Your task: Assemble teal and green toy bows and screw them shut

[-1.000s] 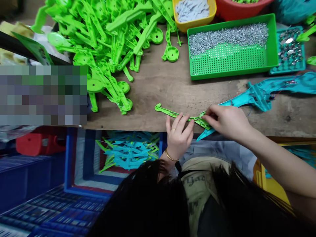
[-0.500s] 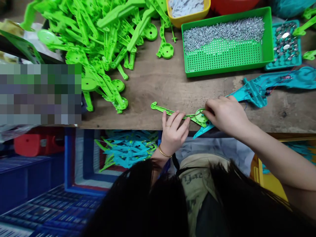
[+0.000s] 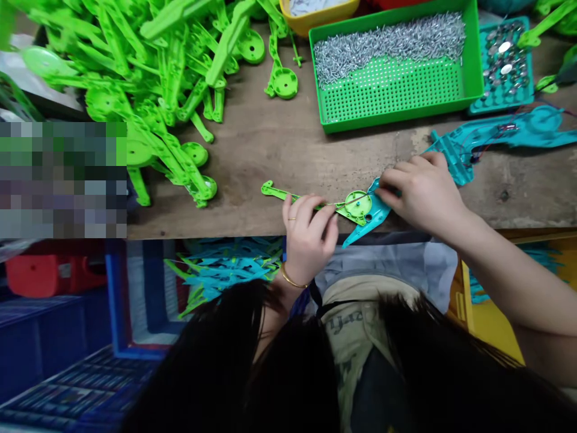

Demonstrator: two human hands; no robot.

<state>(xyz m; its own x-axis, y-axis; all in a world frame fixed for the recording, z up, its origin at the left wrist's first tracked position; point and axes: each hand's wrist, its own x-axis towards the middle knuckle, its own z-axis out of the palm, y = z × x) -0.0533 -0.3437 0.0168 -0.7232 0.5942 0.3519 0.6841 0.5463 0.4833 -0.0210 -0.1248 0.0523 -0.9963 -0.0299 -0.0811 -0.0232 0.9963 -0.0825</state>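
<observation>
A long green plastic part [image 3: 356, 206] with a round disc end lies along the wooden bench's [image 3: 279, 150] near edge. My left hand [image 3: 307, 231], with a ring and a gold bangle, curls its fingers over the part's thin shaft. My right hand [image 3: 421, 189] pinches at the disc end, where a teal plastic piece [image 3: 375, 214] lies under the green one. A thin wire runs across the shaft toward the disc.
A heap of green plastic parts [image 3: 162, 84] fills the bench's left. A green tray of small metal screws [image 3: 396, 66], a yellow bowl [image 3: 311, 9], a teal tray of round metal pieces [image 3: 502, 66] and a wired teal housing [image 3: 496, 135] lie behind. A blue crate of teal parts [image 3: 216, 273] sits below.
The view has shifted right and down. My right hand slid back off the disc end, uncovering it and the teal piece beneath. My left fingers curled tighter on the shaft.
</observation>
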